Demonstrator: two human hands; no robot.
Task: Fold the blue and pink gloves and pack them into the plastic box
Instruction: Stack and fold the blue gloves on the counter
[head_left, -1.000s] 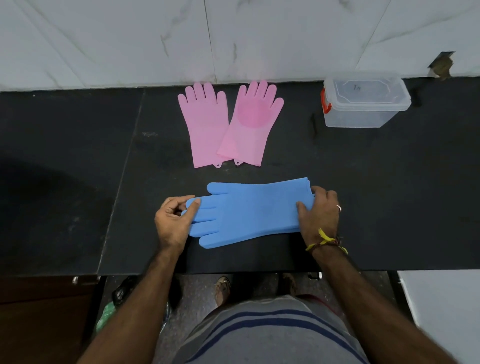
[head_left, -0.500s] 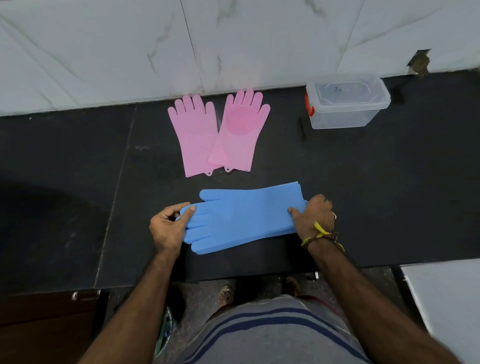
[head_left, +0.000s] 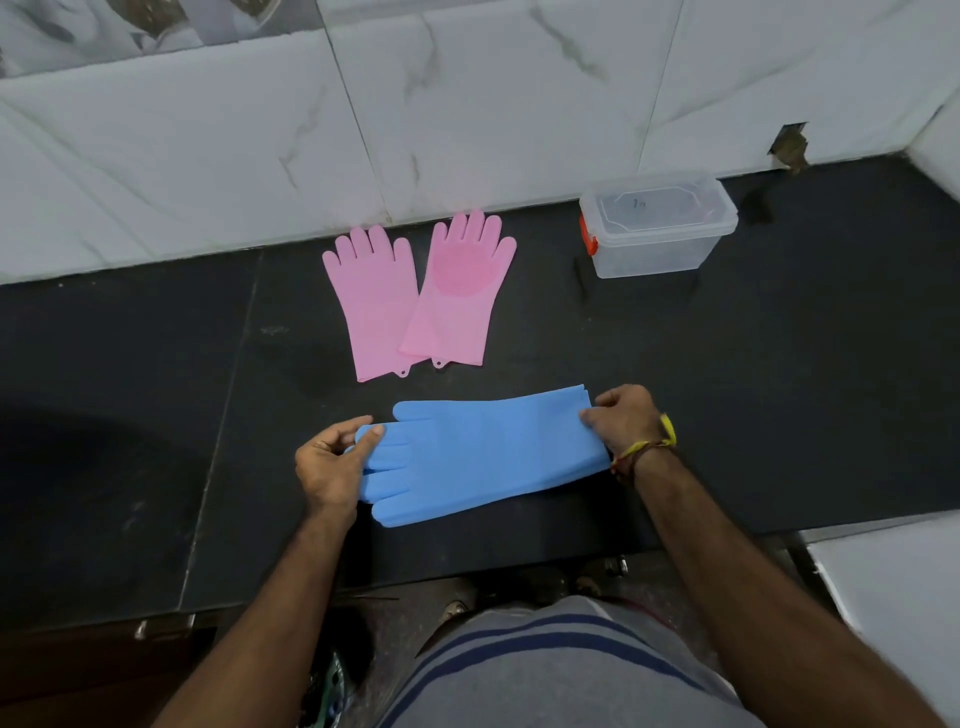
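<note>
The blue gloves (head_left: 483, 457) lie stacked flat on the black counter (head_left: 779, 395), fingers pointing left, cuffs to the right. My left hand (head_left: 332, 462) pinches the fingertip end. My right hand (head_left: 626, 418) grips the cuff end. Two pink gloves (head_left: 415, 296) lie flat farther back, fingers toward the wall, their cuffs overlapping. The clear plastic box (head_left: 657, 223) with a red latch stands at the back right, its lid on.
A white marble-tiled wall (head_left: 467, 119) rises behind the counter. The counter's front edge runs just below the blue gloves, with the floor and my feet beneath. A white surface (head_left: 893, 587) sits at the lower right.
My right hand has shifted from pressing flat on the cuffs to gripping their edge. The camera has tilted, so everything sits lower in the view.
</note>
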